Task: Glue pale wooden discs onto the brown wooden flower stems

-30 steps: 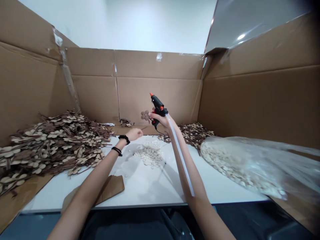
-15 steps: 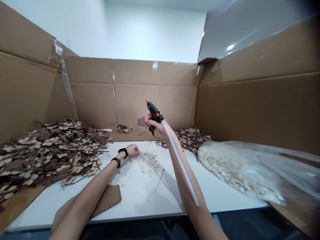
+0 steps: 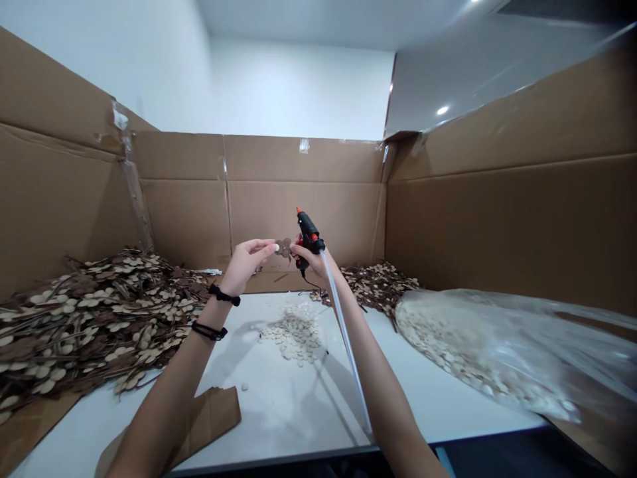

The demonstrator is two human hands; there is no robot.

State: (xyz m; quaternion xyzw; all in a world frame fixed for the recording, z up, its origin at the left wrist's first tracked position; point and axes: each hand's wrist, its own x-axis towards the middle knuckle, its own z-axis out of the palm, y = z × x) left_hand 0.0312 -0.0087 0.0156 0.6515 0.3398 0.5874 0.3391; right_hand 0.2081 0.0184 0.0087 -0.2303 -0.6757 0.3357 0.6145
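Observation:
My right hand (image 3: 309, 255) is closed around a black and orange hot glue gun (image 3: 307, 229), its orange tip pointing up. A long clear glue stick (image 3: 346, 332) runs out of its back along my forearm. The fingertips of the same hand also hold a brown flower-shaped cutout (image 3: 285, 248). My left hand (image 3: 251, 259) is raised to the flower's left side, thumb and fingers pinched on what looks like a small white disc (image 3: 277, 247), touching or almost touching the flower. Below both hands, a loose pile of pale discs (image 3: 293, 332) lies on the white table (image 3: 279, 405).
A large heap of brown and cream flower cutouts (image 3: 114, 305) with stems fills the left side. More brown pieces (image 3: 378, 282) lie back right, beside a clear plastic bag of pale discs (image 3: 462, 338). Cardboard walls (image 3: 303, 206) enclose the table; a cardboard scrap (image 3: 213, 415) lies near its front edge.
My left hand has risen from the disc pile to the flower, with a white piece at its fingertips. My right hand still holds the glue gun and flower, nearly in place.

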